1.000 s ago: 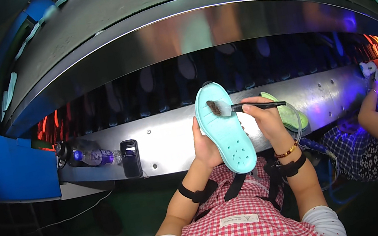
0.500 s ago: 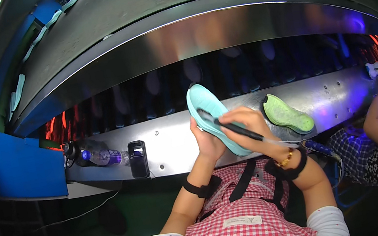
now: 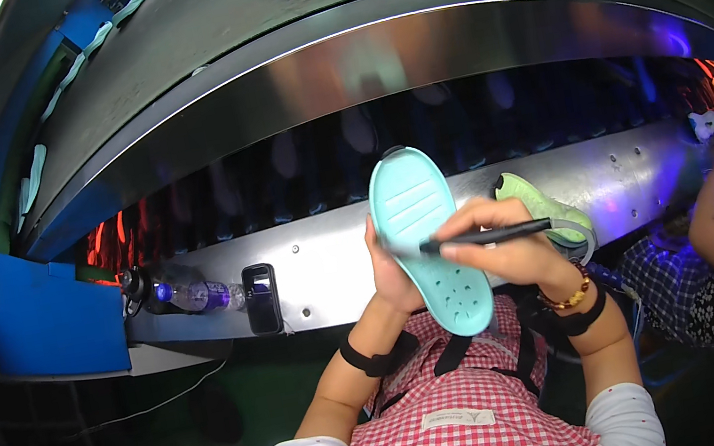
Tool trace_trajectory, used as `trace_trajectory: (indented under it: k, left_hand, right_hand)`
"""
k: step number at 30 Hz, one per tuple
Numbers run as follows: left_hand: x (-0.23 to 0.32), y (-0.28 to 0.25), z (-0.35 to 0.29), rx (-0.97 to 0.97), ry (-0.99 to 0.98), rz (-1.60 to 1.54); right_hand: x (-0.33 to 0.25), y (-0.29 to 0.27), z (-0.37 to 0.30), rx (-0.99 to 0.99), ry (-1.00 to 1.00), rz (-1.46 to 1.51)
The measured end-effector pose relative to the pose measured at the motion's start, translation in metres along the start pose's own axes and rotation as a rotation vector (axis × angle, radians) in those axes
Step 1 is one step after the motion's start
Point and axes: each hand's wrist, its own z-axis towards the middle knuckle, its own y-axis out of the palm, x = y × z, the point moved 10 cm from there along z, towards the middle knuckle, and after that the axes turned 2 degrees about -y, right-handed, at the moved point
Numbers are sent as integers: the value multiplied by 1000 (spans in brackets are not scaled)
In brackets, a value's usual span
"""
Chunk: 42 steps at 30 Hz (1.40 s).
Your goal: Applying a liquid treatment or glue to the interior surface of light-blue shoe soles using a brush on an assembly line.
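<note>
With the left hand (image 3: pixel 391 266) gripping the mint clog (image 3: pixel 429 239) from behind, the right hand (image 3: pixel 500 247), fingers pinched on 1 black brush (image 3: pixel 486 237), should stroke lightly, tip just past its fingertips.

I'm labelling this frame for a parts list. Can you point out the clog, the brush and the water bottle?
clog (image 3: pixel 417 212): head view, on its ribbed sole.
brush (image 3: pixel 493 235): head view, on the middle of its dark handle.
water bottle (image 3: pixel 193 297): head view, on its clear body.

Mint-green clog sole (image 3: pixel 429 239) held upright, flat underside facing the camera, heel end up, perforated toe end down; ribbed band across upper half; thin black brush (image 3: pixel 484 238) lies horizontal across its middle, tip touching the sole's left side.
</note>
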Motion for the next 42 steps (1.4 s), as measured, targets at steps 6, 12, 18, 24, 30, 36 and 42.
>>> trace_trajectory:
  k: [6, 12, 18, 24, 30, 36, 42]
  left_hand:
    - [9, 10, -3, 1, 39, 78]
    - [54, -1, -8, 338, 378, 188]
    - [88, 0, -19, 298, 620, 202]
    - [100, 51, -23, -63, 649, 259]
    - [103, 63, -29, 5, 655, 255]
    - [101, 72, -28, -125, 599, 359]
    - [108, 76, -34, -113, 610, 417]
  right_hand:
    - [3, -21, -1, 123, 82, 213]
    - [-19, -12, -11, 13, -9, 209]
    - [-48, 14, -16, -277, -241, 118]
    - [-47, 9, -19, -202, -305, -29]
    - [-40, -21, -24, 64, -274, -73]
    - [-36, -17, -27, 9, -212, 32]
    - [-46, 5, -33, -170, -248, -8]
